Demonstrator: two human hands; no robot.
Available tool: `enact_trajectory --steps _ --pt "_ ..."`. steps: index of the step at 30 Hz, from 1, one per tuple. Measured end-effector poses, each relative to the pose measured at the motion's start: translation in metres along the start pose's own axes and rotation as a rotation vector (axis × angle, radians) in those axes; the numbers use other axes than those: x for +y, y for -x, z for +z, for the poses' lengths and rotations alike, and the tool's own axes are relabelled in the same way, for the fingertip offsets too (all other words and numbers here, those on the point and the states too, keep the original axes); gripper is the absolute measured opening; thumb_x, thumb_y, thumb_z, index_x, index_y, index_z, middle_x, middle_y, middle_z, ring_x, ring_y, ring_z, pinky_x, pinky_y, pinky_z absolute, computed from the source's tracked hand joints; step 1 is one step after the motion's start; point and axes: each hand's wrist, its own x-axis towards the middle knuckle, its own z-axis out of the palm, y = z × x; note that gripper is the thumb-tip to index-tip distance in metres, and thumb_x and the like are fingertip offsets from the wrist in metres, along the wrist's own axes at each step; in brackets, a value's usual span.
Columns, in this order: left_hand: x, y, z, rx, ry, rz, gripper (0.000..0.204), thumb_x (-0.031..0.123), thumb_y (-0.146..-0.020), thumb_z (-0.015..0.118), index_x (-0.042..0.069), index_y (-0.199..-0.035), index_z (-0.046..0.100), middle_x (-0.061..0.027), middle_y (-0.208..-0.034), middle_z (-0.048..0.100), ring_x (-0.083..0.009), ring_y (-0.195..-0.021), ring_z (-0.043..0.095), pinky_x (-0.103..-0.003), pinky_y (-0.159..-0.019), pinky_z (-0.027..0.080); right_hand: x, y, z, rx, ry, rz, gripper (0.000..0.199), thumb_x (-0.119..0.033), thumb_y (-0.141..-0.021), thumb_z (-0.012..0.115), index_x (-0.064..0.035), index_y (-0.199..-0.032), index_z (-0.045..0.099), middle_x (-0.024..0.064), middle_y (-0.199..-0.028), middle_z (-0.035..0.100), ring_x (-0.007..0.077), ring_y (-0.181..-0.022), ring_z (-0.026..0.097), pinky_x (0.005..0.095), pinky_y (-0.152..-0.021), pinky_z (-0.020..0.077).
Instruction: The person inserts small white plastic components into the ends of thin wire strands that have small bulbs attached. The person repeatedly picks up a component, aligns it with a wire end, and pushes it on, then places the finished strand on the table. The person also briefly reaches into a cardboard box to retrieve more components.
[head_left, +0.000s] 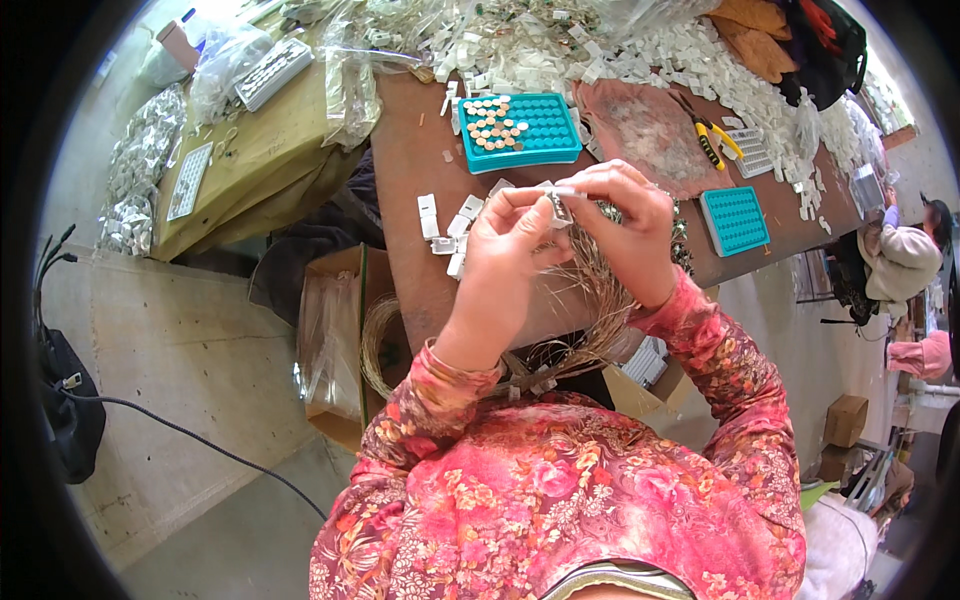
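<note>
Right now both my hands are raised together above the near edge of the brown worktop (420, 150), and between them sits one small white plastic piece (556, 200). My left hand (505, 255) pinches its lower end with thumb and fingertips; my right hand (625, 225) closes on it from above and to the right, fingers curled over the top. So both hands are grasping the same piece, neither one free. As I judge it, the piece's long axis runs roughly across from left to right, tilting a little, and the right hand's fingertips sit nearer its outer end while the left steadies the inner end. Fine detail of the piece is too small to tell.

Below my hands hangs a bundle of thin straw-coloured wires (590, 300), trailing off the near edge toward my lap. Just beyond my left hand, loose white pieces (445, 225) lie scattered on the worktop. Farther back stands a teal tray (520, 130) with small copper-coloured discs in its left cells. A smaller teal tray (735, 220) lies toward the right edge, and yellow-handled pliers (708, 135) rest behind it.
</note>
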Motion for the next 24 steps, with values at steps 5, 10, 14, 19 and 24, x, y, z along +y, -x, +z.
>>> enact_trajectory --steps 5,10,14,19,24 --pt "-0.003 -0.006 -0.013 -0.25 0.409 -0.166 0.024 0.02 -0.098 0.052 0.009 -0.119 0.051 -0.0049 -0.107 0.057 -0.0155 -0.097 0.055 -0.038 -0.092 0.044 0.001 -0.015 -0.017 -0.264 0.246 -0.503 0.034 -0.01 -0.076 0.074 -0.0042 -0.108 0.067 0.0085 -0.101 0.066 0.0239 -0.084 0.067 0.0308 -0.07 0.0556" --pt "-0.014 -0.008 -0.015 -0.176 0.548 -0.234 0.029 0.022 -0.098 0.051 0.009 -0.124 0.048 -0.0066 -0.115 0.055 -0.0191 -0.106 0.052 -0.043 -0.099 0.04 0.003 -0.014 -0.016 -0.285 0.367 -0.537 0.033 -0.011 -0.074 0.073 -0.0047 -0.106 0.065 0.008 -0.101 0.065 0.0249 -0.086 0.066 0.0335 -0.072 0.056" --pt "-0.015 -0.007 -0.014 -0.101 0.593 -0.298 0.03 0.021 -0.098 0.051 0.008 -0.125 0.048 -0.0073 -0.117 0.054 -0.0212 -0.111 0.05 -0.046 -0.103 0.037 0.009 -0.014 -0.017 -0.292 0.389 -0.566 0.03 -0.011 -0.075 0.072 -0.0041 -0.103 0.066 0.0077 -0.099 0.065 0.0248 -0.085 0.066 0.0336 -0.071 0.0559" --pt "-0.013 -0.004 -0.008 -0.056 0.672 -0.354 0.033 0.019 -0.096 0.054 0.007 -0.126 0.046 -0.0093 -0.118 0.053 -0.0231 -0.114 0.05 -0.047 -0.107 0.035 0.012 -0.018 -0.022 -0.346 0.375 -0.554 0.03 -0.011 -0.076 0.07 -0.0049 -0.105 0.066 0.0081 -0.099 0.066 0.0251 -0.084 0.066 0.033 -0.07 0.0557" --pt "-0.015 -0.003 -0.004 0.002 0.501 -0.292 0.028 0.025 -0.096 0.055 0.013 -0.122 0.051 -0.0018 -0.113 0.053 -0.0162 -0.106 0.051 -0.041 -0.1 0.039 0.011 -0.021 -0.021 -0.368 0.245 -0.458 0.029 -0.012 -0.076 0.07 -0.0061 -0.104 0.067 0.0089 -0.097 0.067 0.0256 -0.083 0.067 0.0326 -0.07 0.0557"
